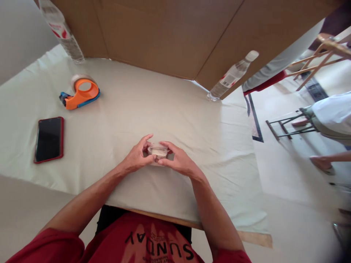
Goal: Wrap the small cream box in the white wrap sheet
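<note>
Between my two hands, close to the table's near edge, is a small clear plastic package (158,151) with something pale inside; its exact kind is too small to make out. My left hand (140,153) grips its left end, the thumb on the near side and the index finger raised away from it. On the right end, my right hand (177,157) closes with thumb and fingers. Parts of the package are hidden behind my fingertips.
A phone (49,140) and an orange tape dispenser (83,93) lie on the cloth-covered table (123,98) at left. Two water bottles (63,33) (231,77) stand against a cardboard panel (164,34) at the back. A seated person (336,113) is off to the right.
</note>
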